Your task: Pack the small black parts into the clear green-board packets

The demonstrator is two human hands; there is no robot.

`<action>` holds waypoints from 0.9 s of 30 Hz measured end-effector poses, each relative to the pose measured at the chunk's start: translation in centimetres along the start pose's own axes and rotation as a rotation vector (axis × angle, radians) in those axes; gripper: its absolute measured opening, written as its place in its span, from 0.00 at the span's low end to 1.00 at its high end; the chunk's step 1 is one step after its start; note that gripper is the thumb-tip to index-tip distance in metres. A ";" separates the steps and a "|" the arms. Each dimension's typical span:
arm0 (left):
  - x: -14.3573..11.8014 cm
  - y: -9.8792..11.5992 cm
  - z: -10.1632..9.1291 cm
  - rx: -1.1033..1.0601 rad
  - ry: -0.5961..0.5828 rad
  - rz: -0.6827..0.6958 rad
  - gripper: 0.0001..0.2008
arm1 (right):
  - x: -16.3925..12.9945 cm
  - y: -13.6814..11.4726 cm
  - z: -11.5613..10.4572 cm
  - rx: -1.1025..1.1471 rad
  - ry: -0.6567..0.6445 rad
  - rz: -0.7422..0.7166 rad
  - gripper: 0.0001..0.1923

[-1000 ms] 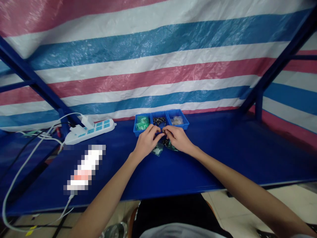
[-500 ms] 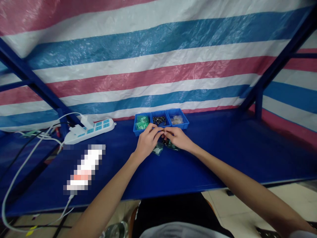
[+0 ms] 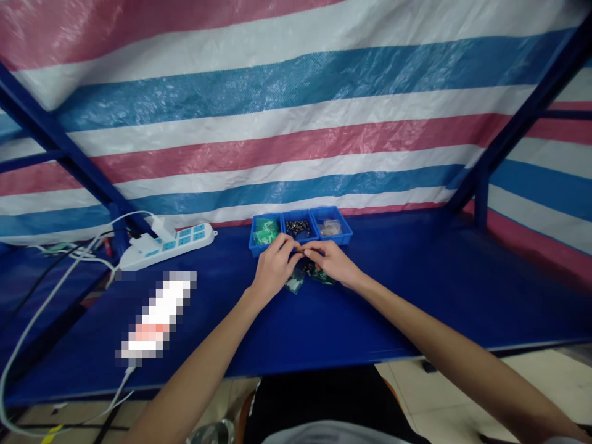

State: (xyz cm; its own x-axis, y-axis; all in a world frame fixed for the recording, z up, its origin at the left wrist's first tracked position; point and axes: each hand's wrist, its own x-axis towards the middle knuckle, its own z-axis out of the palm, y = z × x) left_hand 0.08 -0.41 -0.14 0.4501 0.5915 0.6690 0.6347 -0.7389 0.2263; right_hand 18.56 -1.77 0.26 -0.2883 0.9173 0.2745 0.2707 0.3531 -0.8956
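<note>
Hands meet over blue bench (image 3: 416, 290) | left hand (image 3: 272, 271) and right hand (image 3: 333, 262) pinch a tiny part (image 3: 300, 250) between fingertips | green boards (image 3: 296, 280) lie beneath | three-bin tray (image 3: 300, 227) just behind | power strip (image 3: 166, 243) far left

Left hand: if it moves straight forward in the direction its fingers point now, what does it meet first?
Probably the middle compartment of the blue tray, with dark small parts, just beyond the left hand; depth is unclear.

One head-worn camera looks forward and down over the blue table (image 3: 416, 290).
</note>
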 end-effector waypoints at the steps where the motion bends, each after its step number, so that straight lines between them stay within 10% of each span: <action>1: 0.0 -0.1 0.0 0.005 -0.003 0.009 0.03 | 0.0 0.1 0.0 -0.017 0.001 -0.012 0.13; 13: 0.3 0.6 -0.6 -0.008 -0.055 -0.124 0.01 | 0.7 0.4 -0.9 -0.060 0.213 -0.103 0.07; 19: 0.1 0.2 -0.2 0.015 -0.125 -0.151 0.03 | 4.8 -0.4 -1.9 -0.486 0.342 -0.164 0.06; 27: 0.2 -0.6 -0.2 -0.024 -0.171 -0.121 0.06 | 3.3 -0.8 -3.3 -0.581 0.172 -0.249 0.09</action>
State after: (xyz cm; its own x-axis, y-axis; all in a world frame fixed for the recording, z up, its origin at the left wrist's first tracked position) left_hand -0.39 0.08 -0.04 0.4726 0.7210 0.5067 0.6765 -0.6653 0.3157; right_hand 20.40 1.57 3.00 -0.2687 0.7945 0.5446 0.6811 0.5565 -0.4759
